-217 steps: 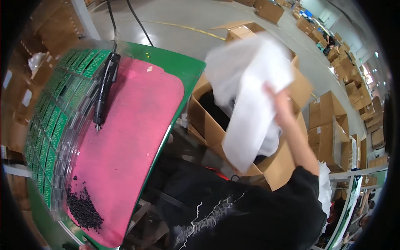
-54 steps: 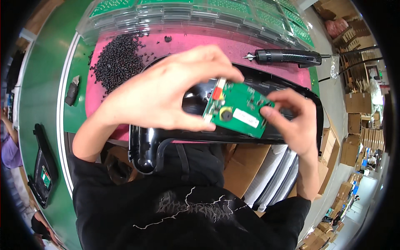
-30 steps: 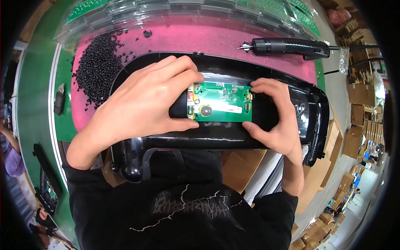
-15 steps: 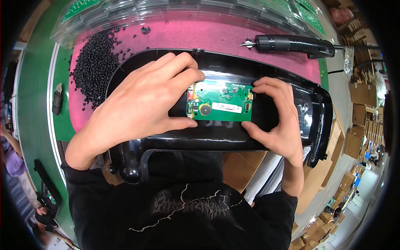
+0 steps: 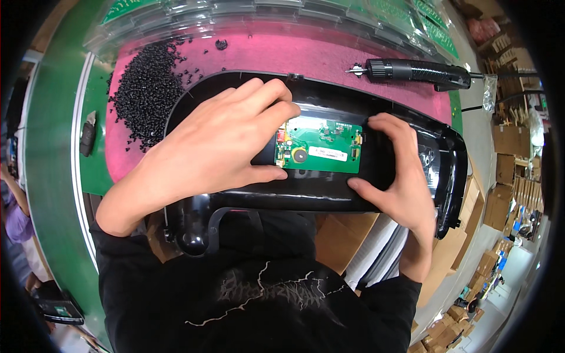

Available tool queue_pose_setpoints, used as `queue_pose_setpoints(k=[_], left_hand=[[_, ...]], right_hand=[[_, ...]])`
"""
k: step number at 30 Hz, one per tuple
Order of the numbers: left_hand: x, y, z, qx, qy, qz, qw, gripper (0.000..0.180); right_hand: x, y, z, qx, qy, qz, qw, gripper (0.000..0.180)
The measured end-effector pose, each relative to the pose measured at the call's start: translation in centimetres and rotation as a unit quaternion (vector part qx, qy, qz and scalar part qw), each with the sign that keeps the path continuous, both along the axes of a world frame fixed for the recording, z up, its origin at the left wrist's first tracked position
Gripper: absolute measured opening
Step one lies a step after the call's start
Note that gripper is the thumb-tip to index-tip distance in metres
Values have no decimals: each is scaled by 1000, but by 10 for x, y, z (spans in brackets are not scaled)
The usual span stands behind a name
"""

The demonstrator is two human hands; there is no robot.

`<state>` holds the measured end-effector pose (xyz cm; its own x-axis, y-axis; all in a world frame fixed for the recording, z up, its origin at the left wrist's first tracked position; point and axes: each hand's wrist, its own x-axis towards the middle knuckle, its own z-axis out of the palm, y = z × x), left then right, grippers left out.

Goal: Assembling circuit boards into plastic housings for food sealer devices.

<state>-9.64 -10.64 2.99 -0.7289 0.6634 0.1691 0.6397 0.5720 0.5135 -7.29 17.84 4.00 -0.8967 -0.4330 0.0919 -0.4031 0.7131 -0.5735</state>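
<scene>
A green circuit board (image 5: 323,138) with a white label and a round black part lies over the inside of a glossy black plastic housing (image 5: 282,197). My left hand (image 5: 226,138) holds the board's left end, its thumb at the near corner and its fingers at the far corner. Just beyond the board's right end is my right hand (image 5: 406,170). Its thumb and fingers are spread in a wide curve, with a small gap between them and the board. What lies beneath the board is hidden.
Loose black screws (image 5: 144,88) form a heap on the pink mat (image 5: 271,53), left of the housing. An electric screwdriver (image 5: 412,72) lies at the far right. Clear plastic bins (image 5: 265,23) line the back. A dark wrapped object (image 5: 88,135) rests on the green bench at left.
My right hand has come away from the board's right corners and opened a little. My left hand keeps its hold. The whole view has shifted slightly.
</scene>
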Motion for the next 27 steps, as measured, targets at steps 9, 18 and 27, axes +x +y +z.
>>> queue_pose_setpoints(k=[9,18,27], left_hand=[[4,0,1,-3,15,-3,1000,74],[3,1,-6,-1,15,4,1000,59],[2,2,1,45,-9,19,999,52]], right_hand=[[-82,109,43,5,32,-235,971,41],[-123,45,30,-526,68,-240,813,48],[-119,-21,25,-602,-143,-7,785,35]])
